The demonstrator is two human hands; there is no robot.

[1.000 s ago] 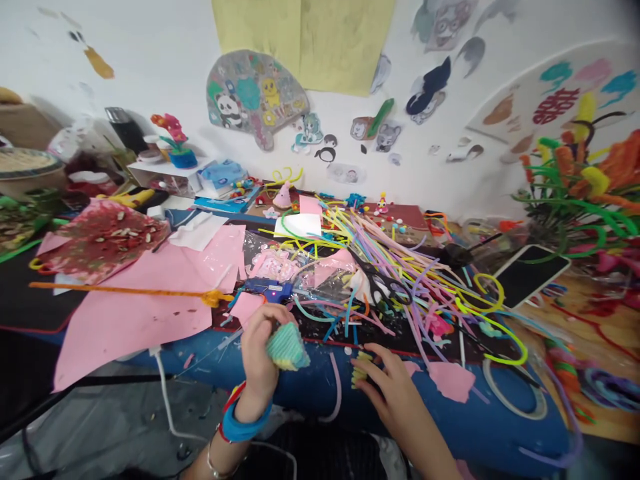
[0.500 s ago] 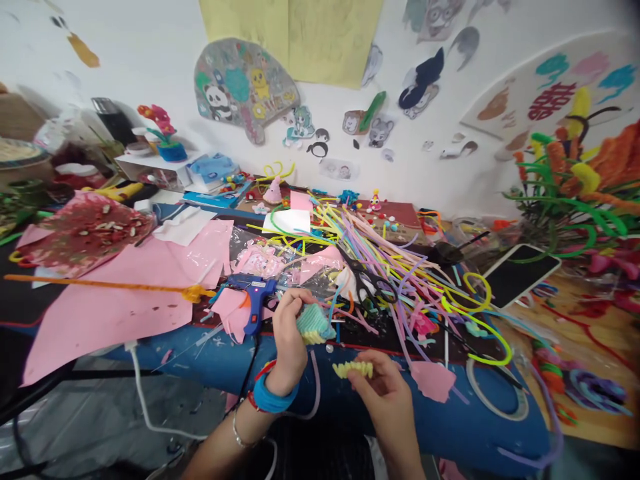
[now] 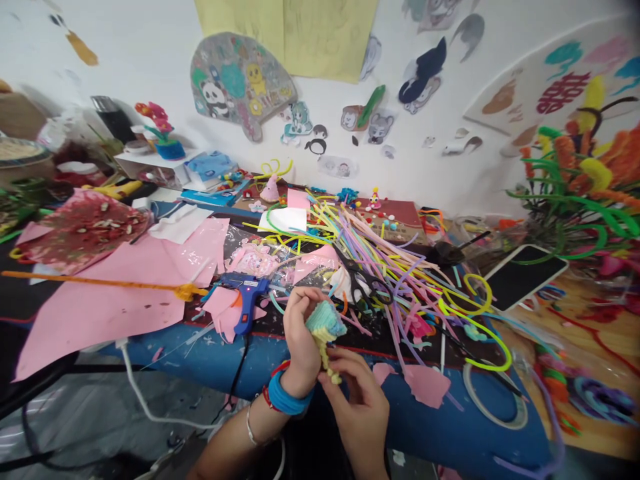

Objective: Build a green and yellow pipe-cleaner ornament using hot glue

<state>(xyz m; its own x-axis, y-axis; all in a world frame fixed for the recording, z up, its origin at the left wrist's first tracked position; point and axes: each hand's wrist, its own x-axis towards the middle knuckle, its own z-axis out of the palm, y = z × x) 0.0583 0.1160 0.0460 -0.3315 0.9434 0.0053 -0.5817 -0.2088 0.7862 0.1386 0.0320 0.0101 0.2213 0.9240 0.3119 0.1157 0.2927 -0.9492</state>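
My left hand [image 3: 303, 337] is closed around a small fuzzy block of teal and pale yellow pipe cleaners [image 3: 326, 323], held above the table's front edge. Just below it, my right hand [image 3: 357, 393] pinches a wavy pale yellow pipe cleaner strip [image 3: 331, 367] between thumb and fingers. The strip's upper end meets the yellow underside of the block; whether it is fixed there I cannot tell. A blue glue gun [image 3: 247, 300] lies to the left of my left hand. Beyond the hands are black scissors [image 3: 361, 283], partly among loose pipe cleaners [image 3: 385, 257].
Pink sheets [image 3: 125, 293] cover the left of the table, with an orange pipe cleaner stick [image 3: 100, 281] across them. A phone [image 3: 525, 277] and a roll of tape [image 3: 495, 397] lie at the right. A white cable [image 3: 135, 383] hangs at the front left.
My right hand has moved left with the yellow strip, turning it from level to upright and bringing it against the block. My left hand has shifted slightly right.
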